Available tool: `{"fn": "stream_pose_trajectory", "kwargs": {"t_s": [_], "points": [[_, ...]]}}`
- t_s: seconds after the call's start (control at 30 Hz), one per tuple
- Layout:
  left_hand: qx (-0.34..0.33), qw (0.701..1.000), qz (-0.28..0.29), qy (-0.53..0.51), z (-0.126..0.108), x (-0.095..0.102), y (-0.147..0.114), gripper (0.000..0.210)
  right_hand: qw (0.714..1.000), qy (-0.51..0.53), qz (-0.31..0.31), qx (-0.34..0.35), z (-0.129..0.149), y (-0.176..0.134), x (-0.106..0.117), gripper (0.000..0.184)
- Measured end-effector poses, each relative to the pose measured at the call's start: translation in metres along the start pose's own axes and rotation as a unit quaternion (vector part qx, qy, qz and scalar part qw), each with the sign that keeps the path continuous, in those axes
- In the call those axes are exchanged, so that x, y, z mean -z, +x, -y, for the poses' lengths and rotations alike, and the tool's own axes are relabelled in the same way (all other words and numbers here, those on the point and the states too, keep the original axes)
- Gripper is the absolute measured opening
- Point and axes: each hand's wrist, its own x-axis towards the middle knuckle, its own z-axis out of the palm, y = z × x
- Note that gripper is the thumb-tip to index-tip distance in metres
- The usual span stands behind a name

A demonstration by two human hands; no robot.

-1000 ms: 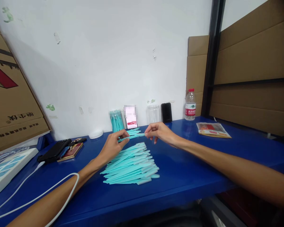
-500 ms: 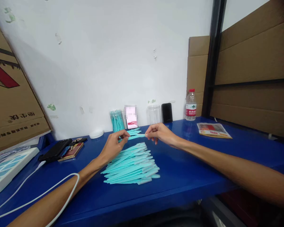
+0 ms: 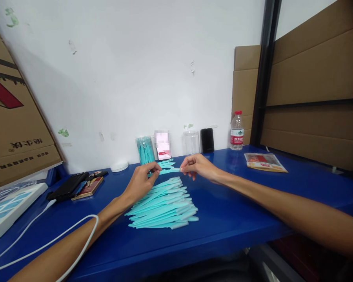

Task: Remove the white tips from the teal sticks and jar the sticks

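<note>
Between my two hands, over the far side of the pile, a slim turquoise stick with a paler end is stretched level. My left hand is closed in a pinch at its left end, the fingertips partly hiding it. The thumb and forefinger of my right hand pinch the right end. Just nearer to me lies a pile of similar turquoise sticks, with tapered tails to the left and pale, cap-like ends to the right. A few more loose sticks lie just behind the held one.
At the wall stand a clear jar of turquoise sticks, a lit phone, a clear jar, a black device and a water bottle. A white cable crosses my left forearm. A packet lies right.
Both hands stay almost in place, still pinching the stick. The stick's right part has dipped or turned very slightly; the pile is unchanged.
</note>
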Motion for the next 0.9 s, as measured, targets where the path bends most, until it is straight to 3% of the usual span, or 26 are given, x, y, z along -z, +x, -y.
{"fn": "stream_pose_trajectory", "kwargs": {"t_s": [0.23, 0.37, 0.57, 0.8, 0.9], "points": [[-0.006, 0.999, 0.047, 0.015, 0.013, 0.005, 0.006, 0.017, 0.994, -0.101, 0.011, 0.05, -0.015, 0.007, -0.002, 0.019], [-0.024, 0.994, 0.103, 0.036, 0.013, 0.009, 0.007, 0.016, 0.991, -0.126, 0.015, 0.048, -0.013, 0.004, -0.006, 0.019], [-0.044, 0.989, 0.138, 0.042, 0.013, 0.008, 0.007, 0.017, 0.988, -0.147, 0.03, 0.045, -0.008, -0.001, -0.01, 0.021], [-0.037, 0.988, 0.144, 0.046, 0.016, 0.006, 0.006, 0.02, 0.987, -0.152, 0.032, 0.047, -0.013, 0.003, -0.007, 0.021], [-0.012, 0.992, 0.106, 0.065, 0.023, 0.007, 0.008, 0.02, 0.987, -0.155, 0.007, 0.05, -0.016, 0.007, -0.002, 0.021]]}}
